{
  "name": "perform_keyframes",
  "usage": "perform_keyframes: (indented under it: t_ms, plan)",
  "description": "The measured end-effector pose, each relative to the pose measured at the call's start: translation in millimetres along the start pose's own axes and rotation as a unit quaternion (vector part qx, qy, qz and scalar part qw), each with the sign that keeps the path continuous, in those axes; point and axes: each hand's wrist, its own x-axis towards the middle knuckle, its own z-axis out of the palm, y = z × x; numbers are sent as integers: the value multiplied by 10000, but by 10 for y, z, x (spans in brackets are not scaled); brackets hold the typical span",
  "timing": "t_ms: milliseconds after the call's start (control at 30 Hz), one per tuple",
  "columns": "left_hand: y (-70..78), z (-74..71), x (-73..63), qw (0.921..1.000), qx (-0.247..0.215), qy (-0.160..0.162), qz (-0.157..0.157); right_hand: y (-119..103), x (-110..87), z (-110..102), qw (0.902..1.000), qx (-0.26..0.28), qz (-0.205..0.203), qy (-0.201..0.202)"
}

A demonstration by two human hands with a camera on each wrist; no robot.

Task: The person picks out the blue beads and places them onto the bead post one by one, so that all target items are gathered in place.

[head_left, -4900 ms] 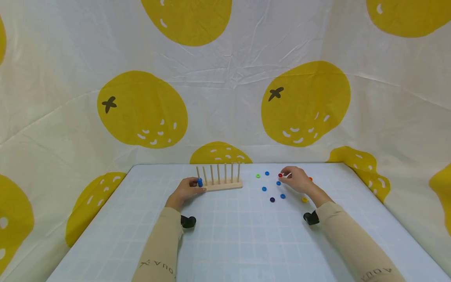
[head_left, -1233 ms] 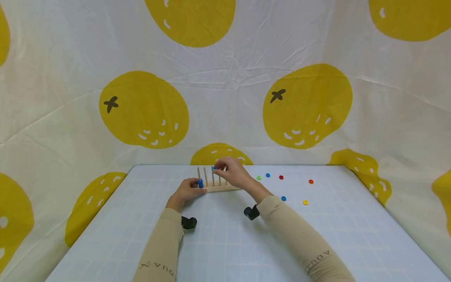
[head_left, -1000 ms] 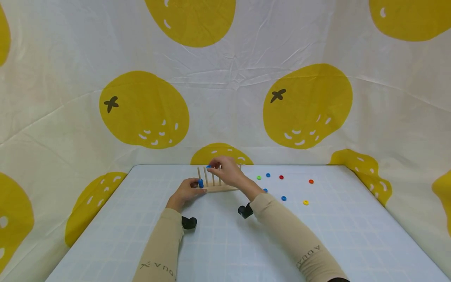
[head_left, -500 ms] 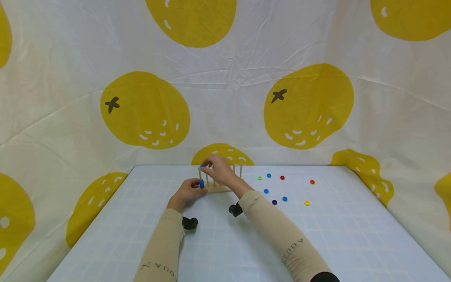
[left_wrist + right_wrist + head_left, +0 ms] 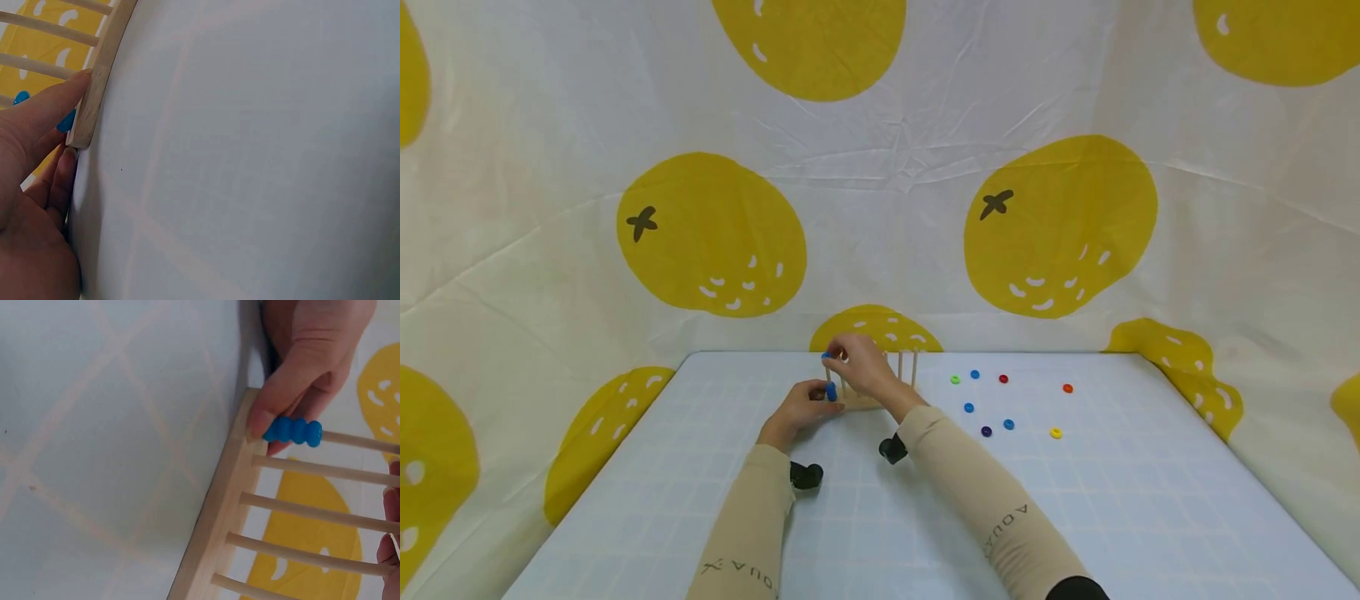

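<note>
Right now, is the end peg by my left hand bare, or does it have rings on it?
It has rings on it: the right wrist view shows blue rings stacked low on the end peg.

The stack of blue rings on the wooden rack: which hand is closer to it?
Left. The left hand grips the end of the rack, beside the bottom of the stack. The right hand is higher up, pinching another blue ring near the top of the stack's peg.
</note>
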Motion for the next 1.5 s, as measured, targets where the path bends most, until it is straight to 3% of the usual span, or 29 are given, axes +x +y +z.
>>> perform_keyframes:
  t_ms: [133, 400, 833, 1067, 1500]
  plan:
    - [-14, 17, 9, 10000, 16, 4, -88, 0, -12, 15, 9999, -96, 44, -50]
    - [63, -7, -42, 9999, -30, -77, 128, 7, -9, 26, 9999, -162, -53, 21]
    - [32, 8, -47, 9999, -19, -93, -80, 0, -50, 20, 9999, -146, -24, -84]
    - [54, 6, -39, 10000, 61, -6, -33, 43, -103, -104, 9994, -33, -16, -346]
    - [21, 5, 1, 9998, 86, 16, -153, 172, -326, -492, 9996, -45, -46, -286]
